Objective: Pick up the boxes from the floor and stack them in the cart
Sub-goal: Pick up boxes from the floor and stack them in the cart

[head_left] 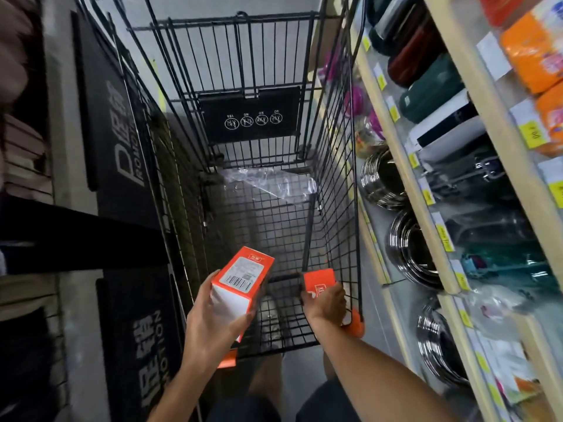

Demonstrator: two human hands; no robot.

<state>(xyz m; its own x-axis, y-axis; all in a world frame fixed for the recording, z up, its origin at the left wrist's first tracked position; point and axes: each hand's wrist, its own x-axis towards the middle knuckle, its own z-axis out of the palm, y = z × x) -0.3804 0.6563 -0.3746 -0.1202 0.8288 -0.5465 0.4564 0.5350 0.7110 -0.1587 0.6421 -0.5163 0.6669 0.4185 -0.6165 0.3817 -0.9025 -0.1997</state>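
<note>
Shelves [432, 190] of steel pans and bright packets crowd my right, dark floor mats my left, so the black wire cart [338, 178] stands square ahead of me in the narrow aisle. My left hand [213, 318] is wrapped around an orange and white box [240, 281], barcode end up, held above the near rim for lowering in. My right hand [327, 301] is closed on a second orange box [320, 283] just inside the cart's near right corner (only clear plastic wrap [271, 181] lies on the cart's mesh bottom).
</note>
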